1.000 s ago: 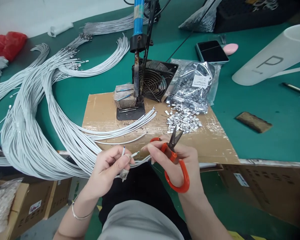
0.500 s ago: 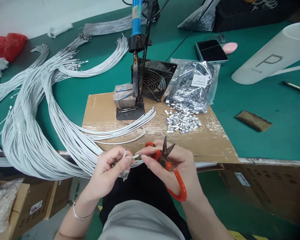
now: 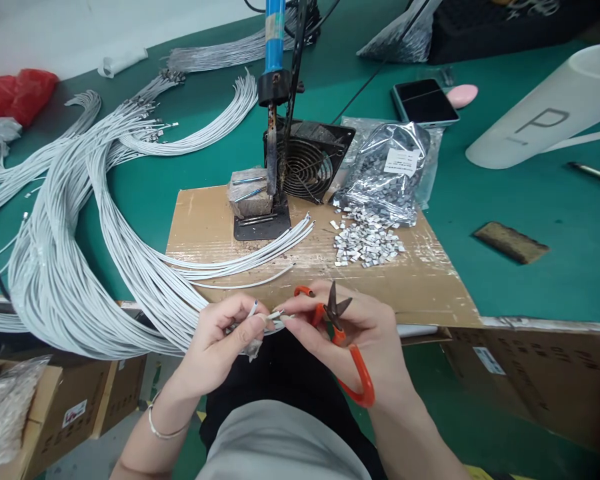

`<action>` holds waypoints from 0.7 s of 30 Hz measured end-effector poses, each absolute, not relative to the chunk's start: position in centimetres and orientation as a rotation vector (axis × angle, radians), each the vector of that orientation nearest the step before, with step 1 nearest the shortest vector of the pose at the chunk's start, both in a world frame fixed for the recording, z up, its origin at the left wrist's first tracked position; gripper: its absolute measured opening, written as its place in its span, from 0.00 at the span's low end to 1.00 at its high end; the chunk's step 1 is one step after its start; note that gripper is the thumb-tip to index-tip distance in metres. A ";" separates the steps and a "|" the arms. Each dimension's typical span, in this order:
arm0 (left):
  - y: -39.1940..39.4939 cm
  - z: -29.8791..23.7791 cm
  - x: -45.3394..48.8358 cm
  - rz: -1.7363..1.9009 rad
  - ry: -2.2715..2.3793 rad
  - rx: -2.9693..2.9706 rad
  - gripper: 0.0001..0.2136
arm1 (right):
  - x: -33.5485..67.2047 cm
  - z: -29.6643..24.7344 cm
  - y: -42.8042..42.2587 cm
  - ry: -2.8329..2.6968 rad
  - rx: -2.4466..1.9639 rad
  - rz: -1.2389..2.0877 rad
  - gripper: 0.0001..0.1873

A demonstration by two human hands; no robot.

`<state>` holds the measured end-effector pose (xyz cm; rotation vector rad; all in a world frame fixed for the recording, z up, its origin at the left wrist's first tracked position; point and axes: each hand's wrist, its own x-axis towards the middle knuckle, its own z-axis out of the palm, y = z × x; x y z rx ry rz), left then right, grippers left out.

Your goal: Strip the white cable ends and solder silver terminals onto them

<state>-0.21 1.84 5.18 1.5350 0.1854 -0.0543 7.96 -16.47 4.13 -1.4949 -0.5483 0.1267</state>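
Observation:
Low in front of the bench edge, my left hand [image 3: 215, 343] is closed, pinching white cable [image 3: 253, 308] ends between thumb and fingers. A crumpled greyish scrap [image 3: 253, 349] pokes out below its thumb. My right hand [image 3: 375, 340] carries orange-handled scissors [image 3: 364, 380] hooked on its fingers, the blades slightly apart and pointing up and away. Its thumb and forefinger tips are close around the tip of a cable in front of the left hand; whether they grip it is hard to tell. A thick bundle of white cables [image 3: 60, 267] sweeps in from the left toward my left hand.
A soldering iron [image 3: 275, 40] hangs upright over a stand beside a black fan [image 3: 307, 163]. Small white pieces [image 3: 367, 241] lie heaped on the cardboard [image 3: 420, 287] near a plastic bag [image 3: 387, 170]. Rightward are a phone [image 3: 423, 101], a white jug [image 3: 540, 120] and a brown block [image 3: 511, 242].
My right hand and the scissors have shifted slightly to the right. The cable ends stay between the hands, and the left hand has barely moved.

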 end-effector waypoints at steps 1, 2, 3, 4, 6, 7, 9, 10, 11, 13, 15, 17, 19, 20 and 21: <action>1.8 5.2 -0.2 -0.057 0.184 1.537 0.13 | 8.0 4.2 -16.4 -0.549 -1.493 0.128 0.05; 1.8 5.2 -0.2 -0.059 0.184 1.538 0.13 | 8.1 4.2 -16.4 -0.550 -1.493 0.125 0.04; 1.8 5.1 -0.2 -0.061 0.182 1.539 0.14 | 8.1 4.2 -16.4 -0.552 -1.493 0.118 0.05; 1.8 5.2 -0.2 -0.064 0.179 1.538 0.13 | 8.2 4.2 -16.4 -0.556 -1.497 0.105 0.05; 1.7 5.2 0.0 -0.082 0.183 1.533 0.14 | 8.2 4.1 -16.5 -0.570 -1.524 0.070 0.07; 1.6 5.3 0.1 -0.092 0.190 1.533 0.14 | 8.2 4.0 -16.6 -0.580 -1.542 0.050 0.07; 1.5 5.5 0.4 -0.089 0.202 1.543 0.15 | 8.0 3.9 -16.7 -0.610 -1.575 0.012 0.08; 1.4 5.6 0.6 -0.075 0.197 1.555 0.15 | 8.0 3.9 -16.8 -0.623 -1.590 -0.014 0.09; 1.4 5.7 0.8 -0.052 0.191 1.564 0.15 | 7.9 3.9 -16.9 -0.622 -1.601 -0.049 0.09; 1.4 5.6 1.1 -0.013 0.203 1.560 0.11 | 7.8 4.0 -17.0 -0.571 -1.614 -0.135 0.10; 1.4 5.3 1.2 0.007 0.246 1.530 0.08 | 7.9 4.1 -17.2 -0.486 -1.598 -0.223 0.10; 1.5 5.0 1.3 0.038 0.280 1.463 0.08 | 8.1 4.2 -17.3 -0.415 -1.580 -0.258 0.08; 1.5 4.7 1.2 0.068 0.280 1.375 0.09 | 8.4 4.1 -17.4 -0.392 -1.588 -0.237 0.08; 1.5 4.6 1.2 0.071 0.280 1.333 0.10 | 8.5 4.0 -17.4 -0.393 -1.599 -0.213 0.08; 1.6 4.6 1.2 0.064 0.281 1.303 0.11 | 8.6 3.9 -17.4 -0.405 -1.606 -0.190 0.08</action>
